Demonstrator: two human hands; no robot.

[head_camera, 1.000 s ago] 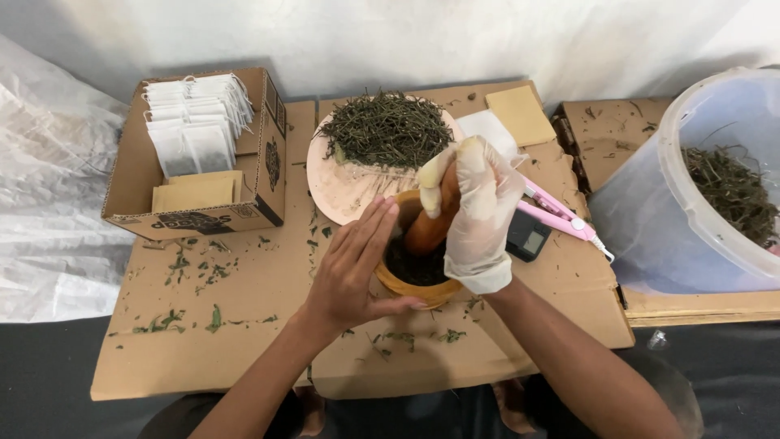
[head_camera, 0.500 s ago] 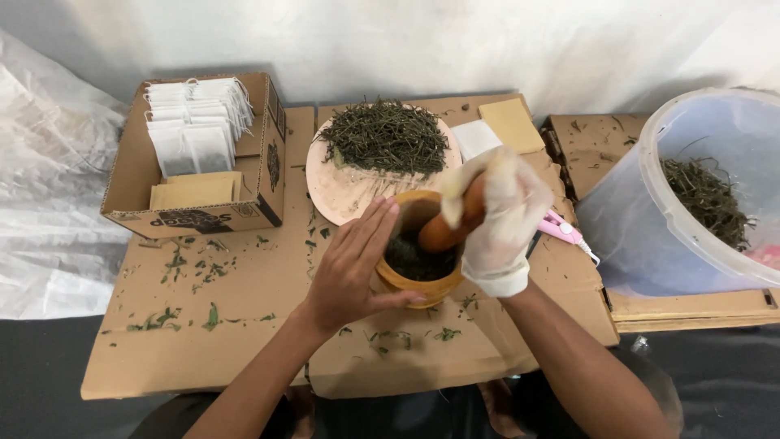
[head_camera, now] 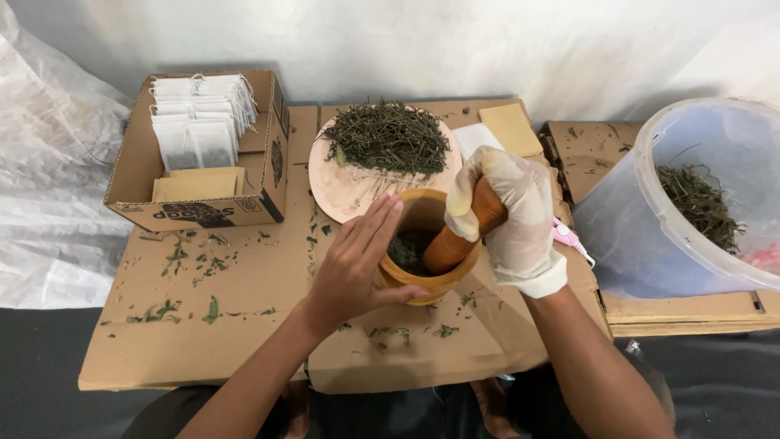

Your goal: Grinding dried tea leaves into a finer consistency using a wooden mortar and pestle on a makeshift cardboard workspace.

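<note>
A wooden mortar (head_camera: 422,280) is steadied near the front middle of the cardboard-covered tabletop (head_camera: 244,325). It is cupped on its left side by the bare left hand (head_camera: 357,264), fingers laid flat along the rim and thumb curled under the front wall. A wooden pestle (head_camera: 459,236) is gripped firmly in the gloved right hand (head_camera: 508,219), its end tilted down into crushed green leaves (head_camera: 406,250) inside the mortar. Just behind, a round plate (head_camera: 341,191) heaped with dried herbs (head_camera: 388,136) is seen. A box (head_camera: 268,175) of paper sachets (head_camera: 199,122) is set at the left, a plastic bucket (head_camera: 626,244) at the right.
</note>
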